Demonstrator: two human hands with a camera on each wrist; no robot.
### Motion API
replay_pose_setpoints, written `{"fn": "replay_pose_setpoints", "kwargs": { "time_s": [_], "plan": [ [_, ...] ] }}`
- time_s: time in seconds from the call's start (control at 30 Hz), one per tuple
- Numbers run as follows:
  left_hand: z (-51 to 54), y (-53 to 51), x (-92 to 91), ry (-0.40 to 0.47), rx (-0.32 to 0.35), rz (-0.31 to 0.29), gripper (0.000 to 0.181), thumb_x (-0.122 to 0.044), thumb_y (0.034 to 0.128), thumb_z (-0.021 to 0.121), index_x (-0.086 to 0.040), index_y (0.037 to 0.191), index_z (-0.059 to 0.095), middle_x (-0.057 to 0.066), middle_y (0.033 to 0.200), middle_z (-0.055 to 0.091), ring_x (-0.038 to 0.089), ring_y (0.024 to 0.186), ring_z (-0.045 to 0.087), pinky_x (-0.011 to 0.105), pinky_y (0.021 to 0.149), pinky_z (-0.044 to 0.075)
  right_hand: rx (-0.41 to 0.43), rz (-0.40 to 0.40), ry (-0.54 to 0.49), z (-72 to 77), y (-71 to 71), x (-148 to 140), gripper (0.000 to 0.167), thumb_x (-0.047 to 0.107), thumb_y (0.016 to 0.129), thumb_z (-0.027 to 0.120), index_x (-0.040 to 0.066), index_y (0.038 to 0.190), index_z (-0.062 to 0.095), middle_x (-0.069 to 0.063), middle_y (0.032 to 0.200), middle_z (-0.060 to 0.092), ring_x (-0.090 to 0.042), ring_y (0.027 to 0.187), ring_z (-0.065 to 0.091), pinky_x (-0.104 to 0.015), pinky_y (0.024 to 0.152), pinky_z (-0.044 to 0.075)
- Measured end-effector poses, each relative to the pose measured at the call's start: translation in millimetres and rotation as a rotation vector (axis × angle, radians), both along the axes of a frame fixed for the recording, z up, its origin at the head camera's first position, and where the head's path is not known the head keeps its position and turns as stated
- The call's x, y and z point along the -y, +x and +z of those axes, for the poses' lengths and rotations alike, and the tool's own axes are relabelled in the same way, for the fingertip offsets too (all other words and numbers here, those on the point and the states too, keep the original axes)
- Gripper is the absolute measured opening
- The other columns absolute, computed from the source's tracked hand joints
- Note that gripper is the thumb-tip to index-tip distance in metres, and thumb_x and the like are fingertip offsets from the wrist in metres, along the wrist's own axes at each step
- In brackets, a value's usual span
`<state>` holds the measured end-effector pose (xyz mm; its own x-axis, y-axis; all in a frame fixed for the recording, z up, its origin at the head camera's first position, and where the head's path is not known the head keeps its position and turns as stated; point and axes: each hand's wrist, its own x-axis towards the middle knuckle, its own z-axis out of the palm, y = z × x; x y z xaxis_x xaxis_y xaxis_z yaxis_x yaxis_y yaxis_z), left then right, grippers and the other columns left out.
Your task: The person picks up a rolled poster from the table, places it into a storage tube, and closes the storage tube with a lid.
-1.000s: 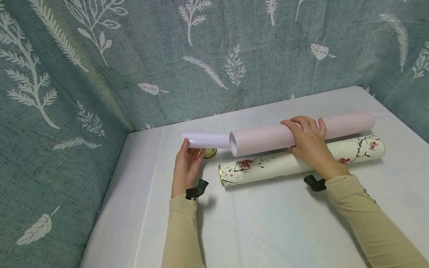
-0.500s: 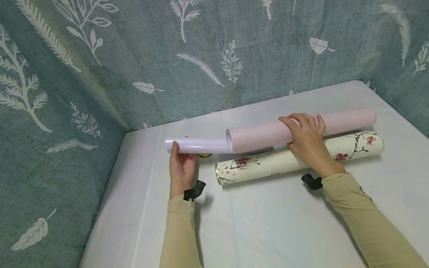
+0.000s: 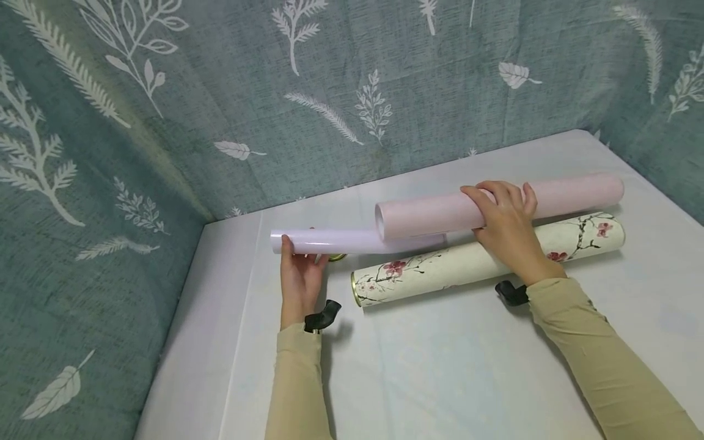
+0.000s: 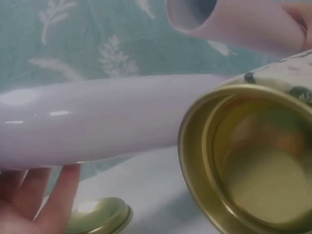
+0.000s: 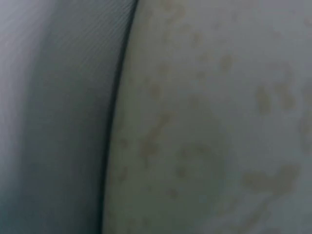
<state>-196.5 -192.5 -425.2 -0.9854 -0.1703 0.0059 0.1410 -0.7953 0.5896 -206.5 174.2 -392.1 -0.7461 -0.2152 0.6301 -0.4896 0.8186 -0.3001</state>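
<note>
My left hand (image 3: 299,278) holds a glossy lavender roll (image 3: 335,241) near its left end, thumb in front and fingers beneath. Farther right, my right hand (image 3: 508,235) grips a pale pink roll (image 3: 434,215) from above, around its middle. The pink roll's hollow left end (image 4: 192,12) shows in the left wrist view, apart from the lavender roll. Below both rolls lies a cream blossom-patterned tube (image 3: 429,272). Its gold-rimmed end (image 4: 192,161) is uncovered, and the inside shows. The right wrist view is filled by the blurred tube surface (image 5: 209,122); no hand appears there.
A round gold lid (image 4: 100,217) lies on the white-covered table (image 3: 440,373), partly hidden behind the left hand in the head view. A green leaf-patterned cloth (image 3: 231,110) stands behind and left of the table.
The left hand has drawn the lavender roll leftward and slightly down; its right end now shows below the pink roll. The pink roll has shifted little, still in the right hand.
</note>
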Motion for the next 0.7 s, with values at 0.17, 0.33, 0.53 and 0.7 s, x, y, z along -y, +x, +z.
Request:
{"fn": "replay_pose_setpoints", "kwargs": {
  "time_s": [0.17, 0.33, 0.53, 0.7],
  "plan": [
    [-2.6, 4.9, 0.8, -0.092, 0.010, -0.009, 0.052, -0.021, 0.0822, 0.065, -0.011, 0.124, 0.037, 0.011, 0.122, 0.042, 0.023, 0.112, 0.045, 0.041, 0.091, 0.039, 0.010, 0.029, 0.028, -2.2, -2.5, 3, 0.082, -0.006, 0.053, 0.078, 0.021, 0.125, 0.049, -0.010, 0.121, 0.044, -0.034, 0.113, 0.034, -0.054, 0.099, -0.002],
    [-2.2, 8.3, -1.4, -0.173, 0.008, -0.099, 0.050, -0.017, 0.0823, 0.065, -0.003, 0.124, 0.040, 0.015, 0.130, 0.037, 0.026, 0.117, 0.043, 0.039, 0.094, 0.037, 0.014, 0.053, 0.039, -3.0, -4.0, 2, 0.078, -0.002, 0.054, 0.079, 0.016, 0.124, 0.048, -0.011, 0.121, 0.045, -0.033, 0.113, 0.034, -0.053, 0.100, 0.000],
    [-0.6, 12.5, 3.0, -0.291, -0.053, -0.360, 0.031, -0.010, 0.0877, 0.057, -0.005, 0.117, 0.045, 0.015, 0.121, 0.045, 0.038, 0.114, 0.045, 0.053, 0.092, 0.034, 0.049, 0.055, 0.016, -3.9, -3.3, -2, 0.074, 0.000, 0.056, 0.079, 0.012, 0.122, 0.048, -0.010, 0.123, 0.045, -0.033, 0.115, 0.034, -0.050, 0.101, 0.000],
    [0.5, 12.4, 5.4, -0.310, -0.044, -0.434, 0.026, -0.011, 0.0907, 0.052, -0.006, 0.115, 0.045, 0.017, 0.123, 0.046, 0.041, 0.111, 0.046, 0.055, 0.092, 0.032, 0.046, 0.052, -0.002, -3.4, -1.7, -3, 0.075, -0.002, 0.054, 0.081, 0.012, 0.120, 0.050, -0.014, 0.124, 0.042, -0.036, 0.115, 0.034, -0.051, 0.101, 0.002]
  ]
}}
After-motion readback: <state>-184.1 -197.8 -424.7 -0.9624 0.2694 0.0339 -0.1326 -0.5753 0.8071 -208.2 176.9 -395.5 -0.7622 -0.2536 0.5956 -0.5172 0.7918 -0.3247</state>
